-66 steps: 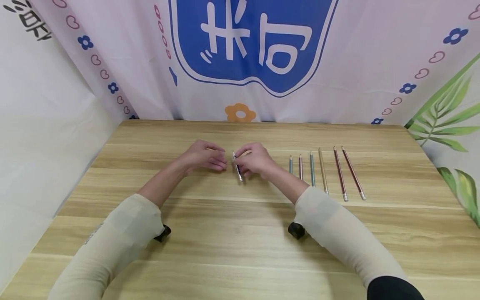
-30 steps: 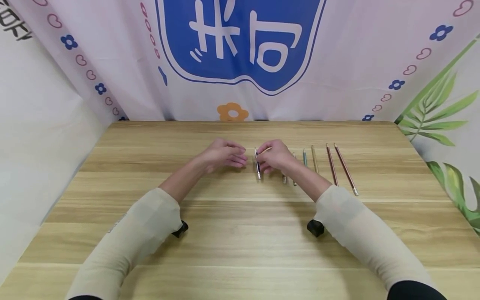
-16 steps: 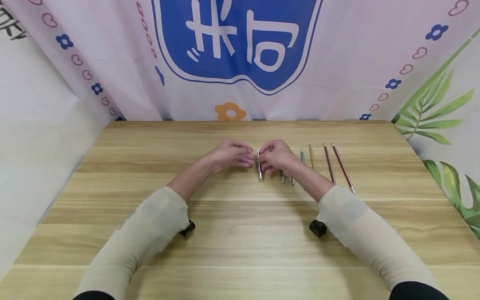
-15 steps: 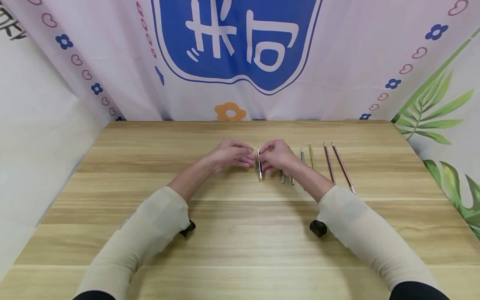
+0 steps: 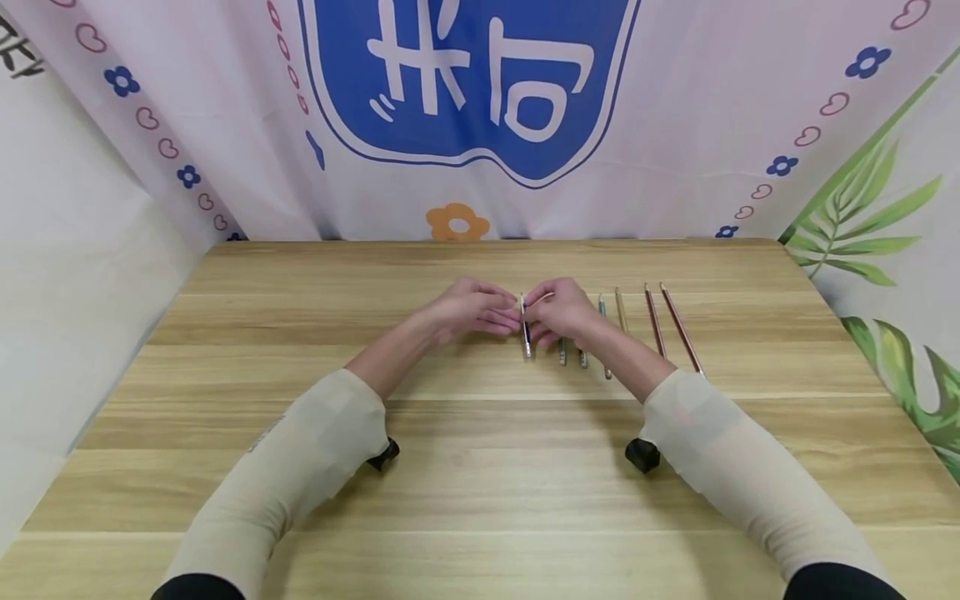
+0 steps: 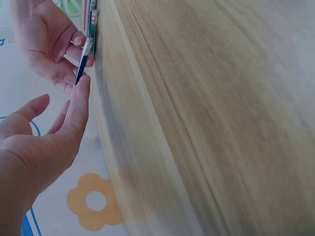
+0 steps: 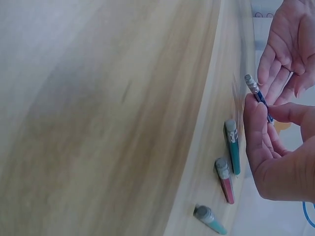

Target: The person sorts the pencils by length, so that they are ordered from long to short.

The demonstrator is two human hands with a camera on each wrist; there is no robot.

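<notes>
A short dark-blue and silver-white pencil [image 5: 526, 329] with an eraser end stands between the two hands near the middle of the table. My right hand [image 5: 566, 312] pinches it between thumb and fingers; in the right wrist view its metal eraser end [image 7: 251, 81] points out past the fingertips. On the other side, my left hand [image 5: 476, 307] has its fingers extended, and the fingertips reach right up to the pencil. The left wrist view shows the left thumb [image 6: 37, 105] apart from the fingers. Part of the pencil is hidden behind fingers.
A row of pencils lies to the right: a short teal one [image 7: 233, 147], a pink-red one [image 7: 226, 184], another teal one [image 5: 603, 307], a gold one [image 5: 621, 308] and two dark red ones, partly under the right forearm. A printed curtain [image 5: 375, 200] hangs behind the table [image 5: 480, 483].
Both hands have moved right with the pencil, closer to the row's left end. The left fingertips have come up to the pencil. The head view has shifted slightly.
</notes>
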